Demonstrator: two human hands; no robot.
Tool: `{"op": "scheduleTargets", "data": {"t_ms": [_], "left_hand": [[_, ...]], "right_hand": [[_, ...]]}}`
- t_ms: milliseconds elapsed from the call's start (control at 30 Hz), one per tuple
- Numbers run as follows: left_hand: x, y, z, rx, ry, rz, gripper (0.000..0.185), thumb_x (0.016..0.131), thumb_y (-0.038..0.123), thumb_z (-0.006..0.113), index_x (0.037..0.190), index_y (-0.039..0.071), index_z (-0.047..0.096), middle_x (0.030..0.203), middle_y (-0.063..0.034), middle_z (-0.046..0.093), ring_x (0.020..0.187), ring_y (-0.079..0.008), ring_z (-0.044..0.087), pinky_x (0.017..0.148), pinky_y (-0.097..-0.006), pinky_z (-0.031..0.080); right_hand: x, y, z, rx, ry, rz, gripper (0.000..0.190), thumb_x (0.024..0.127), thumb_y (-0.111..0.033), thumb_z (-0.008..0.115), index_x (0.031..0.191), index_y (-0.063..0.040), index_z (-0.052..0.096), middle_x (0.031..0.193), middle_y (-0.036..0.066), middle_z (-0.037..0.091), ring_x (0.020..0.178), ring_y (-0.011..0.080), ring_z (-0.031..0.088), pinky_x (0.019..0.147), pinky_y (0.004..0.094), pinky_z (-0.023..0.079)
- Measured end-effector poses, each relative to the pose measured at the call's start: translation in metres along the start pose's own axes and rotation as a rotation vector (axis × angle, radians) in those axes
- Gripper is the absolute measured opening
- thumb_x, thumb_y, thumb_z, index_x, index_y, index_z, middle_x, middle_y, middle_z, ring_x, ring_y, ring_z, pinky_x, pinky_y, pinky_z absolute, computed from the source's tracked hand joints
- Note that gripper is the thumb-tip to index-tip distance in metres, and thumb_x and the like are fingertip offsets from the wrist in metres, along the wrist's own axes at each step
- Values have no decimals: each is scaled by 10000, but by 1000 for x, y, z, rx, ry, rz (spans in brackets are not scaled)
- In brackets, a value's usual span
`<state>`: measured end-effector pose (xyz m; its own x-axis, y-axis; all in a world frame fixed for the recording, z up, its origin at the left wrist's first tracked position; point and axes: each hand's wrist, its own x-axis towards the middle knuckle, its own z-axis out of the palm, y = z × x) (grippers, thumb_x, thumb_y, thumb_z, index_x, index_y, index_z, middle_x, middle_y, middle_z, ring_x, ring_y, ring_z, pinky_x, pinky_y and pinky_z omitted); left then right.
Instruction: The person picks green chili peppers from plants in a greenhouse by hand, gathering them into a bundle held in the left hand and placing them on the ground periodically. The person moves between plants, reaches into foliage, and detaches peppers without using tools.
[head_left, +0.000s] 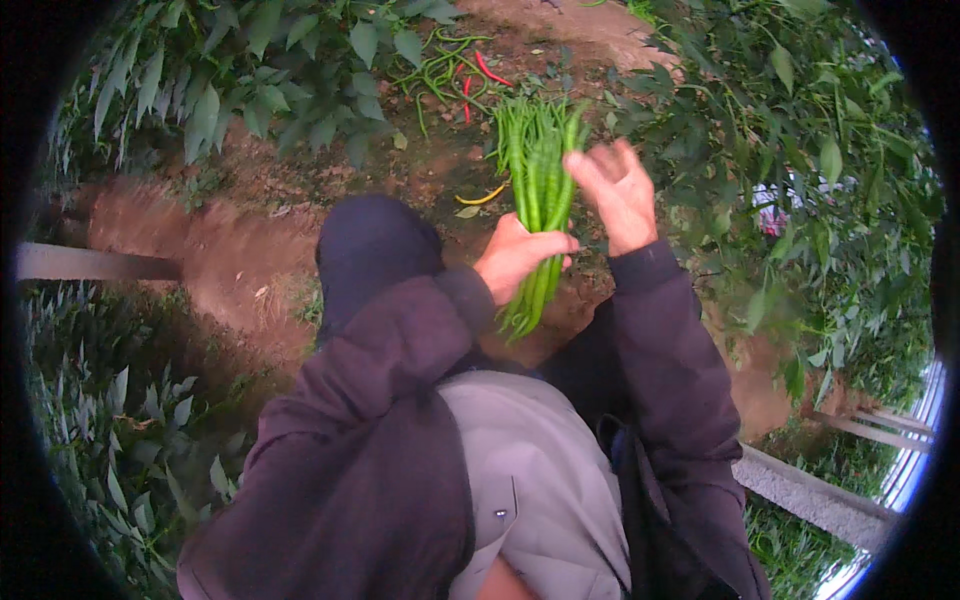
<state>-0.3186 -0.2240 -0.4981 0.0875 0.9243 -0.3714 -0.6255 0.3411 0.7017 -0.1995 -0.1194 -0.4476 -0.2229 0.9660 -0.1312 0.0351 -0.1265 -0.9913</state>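
My left hand (517, 255) is closed around the lower part of a bundle of long green chili peppers (536, 180), whose stem ends fan out at the top. Beside the bundle's upper right is my right hand (615, 191), blurred, with its thumb side at the outer peppers; whether it grips one cannot be told. Beyond the bundle, loose green chili peppers (439, 71) lie on the soil with red chili peppers (491, 70) among them. A yellow chili pepper (482, 196) rests on the ground left of the bundle.
Leafy plants (300, 67) stand at the upper left, and more foliage (750, 97) hangs close to my right hand. A grey post (97, 264) is at the far left; a concrete post (817, 499) stands at the lower right. My bent knee (379, 240) is left of the bundle.
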Motion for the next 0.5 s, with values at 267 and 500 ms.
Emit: {"op": "scheduleTargets", "data": {"t_ms": [267,500], "left_hand": [[16,-53,-19,332,-162,120,348,713,125,817,1009,0,685,926,-49,702,910,-158,653,846,-341,521],[38,-60,-27,446,-84,131,315,759,82,803,1012,-14,642,870,-52,689,823,-144,630,757,-337,518]], "right_hand": [[-9,76,1,181,134,330,577,769,-23,746,1308,-44,544,948,67,631,743,226,655,680,393,578],[24,53,9,78,63,304,440,790,-81,786,1179,-65,581,899,34,639,734,177,642,680,331,547]]}}
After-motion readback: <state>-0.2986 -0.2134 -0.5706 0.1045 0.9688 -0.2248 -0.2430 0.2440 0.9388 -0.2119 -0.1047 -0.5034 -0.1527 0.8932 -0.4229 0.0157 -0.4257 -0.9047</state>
